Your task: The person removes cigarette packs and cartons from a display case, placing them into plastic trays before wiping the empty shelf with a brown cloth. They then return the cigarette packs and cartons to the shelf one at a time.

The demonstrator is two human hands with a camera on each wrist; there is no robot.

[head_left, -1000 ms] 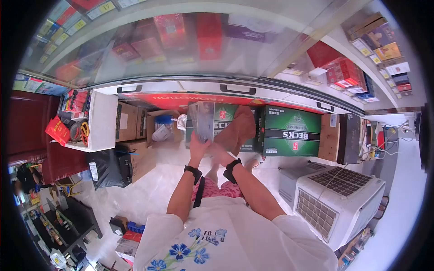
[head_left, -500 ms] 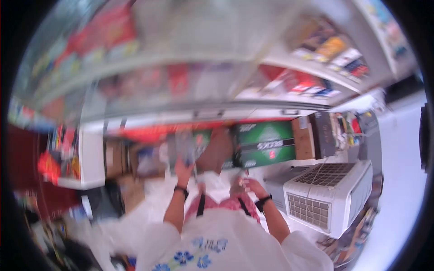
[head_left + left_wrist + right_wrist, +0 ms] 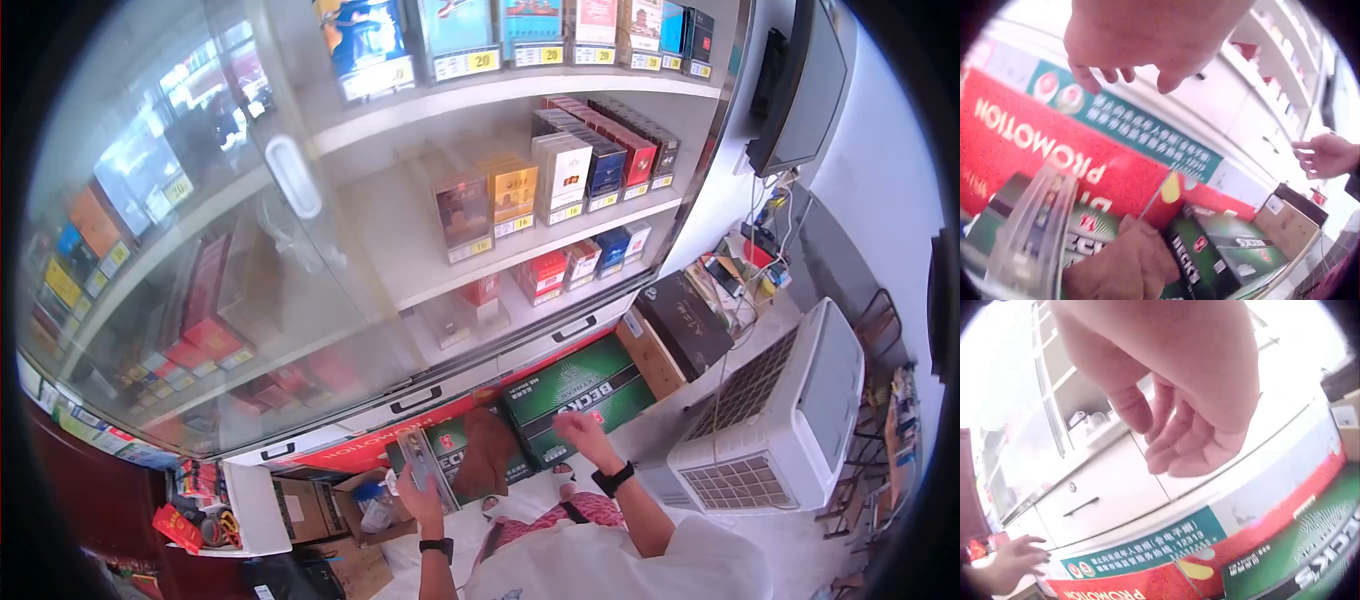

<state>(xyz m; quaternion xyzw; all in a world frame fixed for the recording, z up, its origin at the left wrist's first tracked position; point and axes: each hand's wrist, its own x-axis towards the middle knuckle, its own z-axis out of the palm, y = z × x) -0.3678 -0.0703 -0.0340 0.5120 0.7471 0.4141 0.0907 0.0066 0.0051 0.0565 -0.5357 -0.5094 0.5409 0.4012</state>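
My left hand (image 3: 422, 503) is raised near a clear plastic container (image 3: 422, 462); in the left wrist view the hand (image 3: 1147, 44) hangs above that container (image 3: 1032, 237), fingers loosely bent, holding nothing. The container stands upright on a green Beck's carton, beside a brown cloth (image 3: 487, 450) draped over the same carton. Over to the right, my right hand (image 3: 590, 442) is in front of another green carton (image 3: 600, 385). Seen from the right wrist, its fingers (image 3: 1179, 440) curl loosely around nothing.
A glass-fronted cabinet with shelves (image 3: 540, 245) of priced packs rises ahead, above white drawers (image 3: 470, 378). At the right stands a white grilled unit (image 3: 770, 430); a white bin (image 3: 262, 510) and cardboard boxes (image 3: 350, 570) are at the left.
The head view has swung up and to the right. My right hand has moved away from the container to the right. My left hand, earlier at the container, now holds nothing.
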